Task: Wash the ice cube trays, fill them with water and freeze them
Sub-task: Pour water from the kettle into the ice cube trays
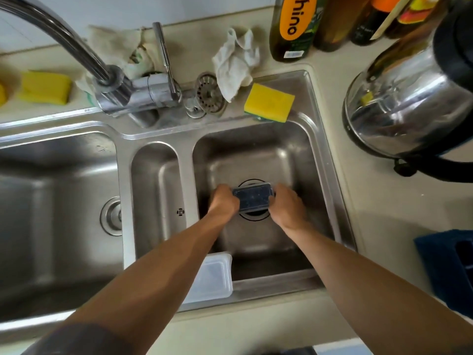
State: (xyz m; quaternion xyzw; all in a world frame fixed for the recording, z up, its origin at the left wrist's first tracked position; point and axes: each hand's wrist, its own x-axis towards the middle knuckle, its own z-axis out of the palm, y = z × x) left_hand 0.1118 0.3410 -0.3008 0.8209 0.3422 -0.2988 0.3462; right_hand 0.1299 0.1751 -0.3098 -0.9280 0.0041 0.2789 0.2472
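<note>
The grip is closed on a small dark blue ice cube tray (253,199) from both ends: the fingers of the left hand (224,201) are curled round its left end and those of the right hand (288,206) round its right end, so that the tray is pinched between the two. The tray is held low inside the right basin (294,144) of a steel sink (122,175), directly over the round drain (256,217), and is carried roughly level. Its surface is blurred, so the flat side seems to be turned upward, though this cannot be told for certain. A translucent white plastic container (216,276) is seen at the near edge of the sink, partly covered by the left forearm. A second dark blue tray (445,265) is laid on the table (371,201) to the right of the sink, well apart from the hands. On the far ledge of the sink a yellow sponge (268,102) is set at the corner of the right basin, with a metal strainer (210,92) and a crumpled white cloth (235,62) just beside it. The faucet (76,44) is swung away to the left. Another yellow sponge (44,87) is placed on the table behind the left basin (51,201). A steel kettle (409,98) and several bottles (294,26) are stood at the far right.
</note>
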